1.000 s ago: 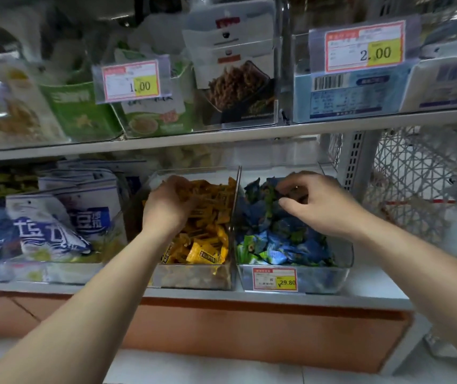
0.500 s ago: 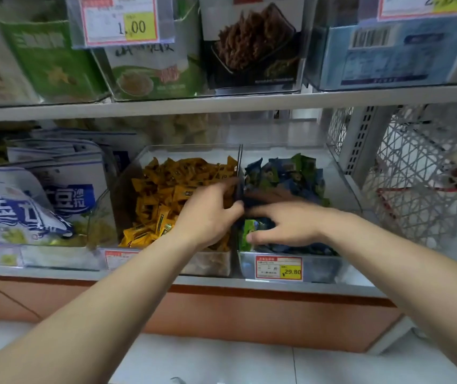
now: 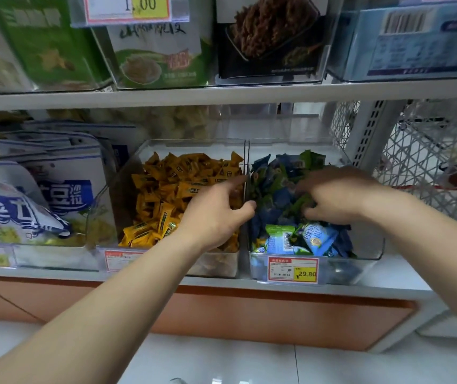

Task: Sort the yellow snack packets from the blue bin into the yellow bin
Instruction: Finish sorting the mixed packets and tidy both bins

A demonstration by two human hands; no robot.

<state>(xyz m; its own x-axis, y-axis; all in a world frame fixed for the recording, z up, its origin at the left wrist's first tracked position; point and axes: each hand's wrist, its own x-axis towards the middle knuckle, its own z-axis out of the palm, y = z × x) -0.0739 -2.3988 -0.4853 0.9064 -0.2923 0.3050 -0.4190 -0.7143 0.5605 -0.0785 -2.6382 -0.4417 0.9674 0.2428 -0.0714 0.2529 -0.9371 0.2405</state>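
Two clear bins stand side by side on the lower shelf. The yellow bin is heaped with yellow snack packets. To its right, the blue bin holds blue and green packets; I see no yellow packet among them. My left hand hovers over the right part of the yellow bin, its forefinger and thumb spread at the wall between the bins. My right hand reaches down into the blue bin with its fingers curled among the packets. Whatever they hold is hidden.
White and blue snack bags fill the bins to the left. The upper shelf with boxed goods hangs close above. A white wire mesh rack stands on the right. A price tag is on the blue bin's front.
The view has dropped lower and closer. My left hand moved from the back of the yellow bin to the dividing wall. My right hand moved forward, then dug down into the blue packets.
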